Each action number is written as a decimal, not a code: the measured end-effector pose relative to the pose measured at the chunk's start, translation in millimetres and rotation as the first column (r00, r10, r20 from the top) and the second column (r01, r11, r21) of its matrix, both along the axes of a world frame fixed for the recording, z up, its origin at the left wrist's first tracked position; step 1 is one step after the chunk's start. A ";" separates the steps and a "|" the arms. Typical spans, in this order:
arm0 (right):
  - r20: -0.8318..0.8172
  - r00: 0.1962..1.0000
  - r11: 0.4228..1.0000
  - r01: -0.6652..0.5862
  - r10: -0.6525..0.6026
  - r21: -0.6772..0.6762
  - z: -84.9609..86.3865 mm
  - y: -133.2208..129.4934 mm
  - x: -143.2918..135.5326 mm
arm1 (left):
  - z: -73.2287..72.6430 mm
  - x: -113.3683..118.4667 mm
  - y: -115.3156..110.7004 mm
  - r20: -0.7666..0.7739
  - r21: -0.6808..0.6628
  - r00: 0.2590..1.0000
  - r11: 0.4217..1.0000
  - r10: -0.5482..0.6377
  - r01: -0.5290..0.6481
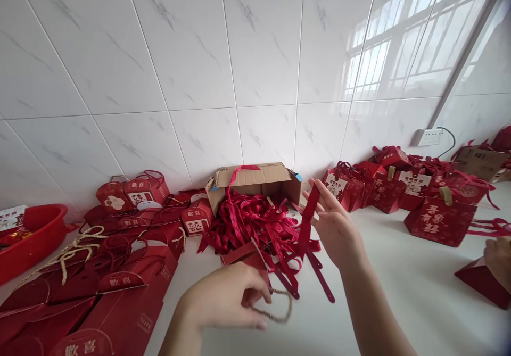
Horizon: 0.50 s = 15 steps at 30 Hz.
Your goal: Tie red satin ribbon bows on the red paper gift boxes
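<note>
My left hand (227,297) is curled low in the middle, its fingers closed on a twisted cord handle (284,316) that loops out to the right. Just behind those fingers is a red gift box (249,255), partly hidden by the hand. My right hand (335,228) is raised to the right with its palm showing, pinching a wide red ribbon (306,220) that hangs down. Below it lie narrow dark red straps (321,279) with small holes. Beyond both hands, a tangled heap of red ribbons (247,223) spills from an open cardboard box (293,188).
Red gift boxes (123,287) crowd the left side, beside a red plastic basin (56,233). More finished-looking boxes (439,220) line the right. At the right edge, another person's hand (499,260) touches a dark red box (481,281). A tiled wall (263,68) closes the back.
</note>
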State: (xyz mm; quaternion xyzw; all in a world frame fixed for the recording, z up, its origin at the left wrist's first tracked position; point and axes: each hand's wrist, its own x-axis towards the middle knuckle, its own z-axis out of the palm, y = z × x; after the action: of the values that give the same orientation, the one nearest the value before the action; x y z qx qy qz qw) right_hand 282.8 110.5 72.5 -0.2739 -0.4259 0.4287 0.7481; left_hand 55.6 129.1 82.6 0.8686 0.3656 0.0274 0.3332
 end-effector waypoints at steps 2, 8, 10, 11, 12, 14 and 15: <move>-0.062 0.996 0.998 -0.064 0.065 0.016 2.1 -1.7 -7.6 | 5.4 0.9 -6.3 0.080 0.004 0.997 1.000 0.003 -0.003; -0.037 0.969 0.968 -0.241 0.244 0.073 2.1 -8.1 -26.5 | -1.9 27.3 -7.7 0.456 -0.112 0.852 0.967 0.256 -0.231; -0.033 0.966 0.963 -0.254 0.258 0.087 1.3 -7.9 -26.6 | -2.2 32.8 -7.7 0.511 -0.209 0.827 0.967 0.235 -0.146; -0.024 0.967 0.964 -0.250 0.252 0.089 1.0 -7.1 -25.6 | -1.0 33.8 -8.0 0.531 -0.220 0.815 0.967 0.231 -0.130; -0.006 0.972 0.968 -0.236 0.237 0.087 0.7 -5.8 -23.9 | 0.8 33.8 -8.1 0.543 -0.208 0.806 0.968 0.235 -0.142; 0.043 0.984 0.981 -0.176 0.173 0.079 -0.1 -1.5 -19.1 | 4.7 30.6 -6.5 0.539 -0.148 0.799 0.964 0.265 -0.220; 0.060 0.990 0.988 -0.136 0.131 0.078 -0.9 1.5 -16.2 | 6.2 27.6 -4.3 0.529 -0.114 0.800 0.958 0.283 -0.264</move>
State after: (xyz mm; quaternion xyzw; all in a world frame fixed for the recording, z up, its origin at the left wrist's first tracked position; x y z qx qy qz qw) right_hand 266.6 112.0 71.5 -0.2256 -0.4808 0.4525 0.7163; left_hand 83.2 124.7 88.7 0.7577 0.3788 0.3123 0.4300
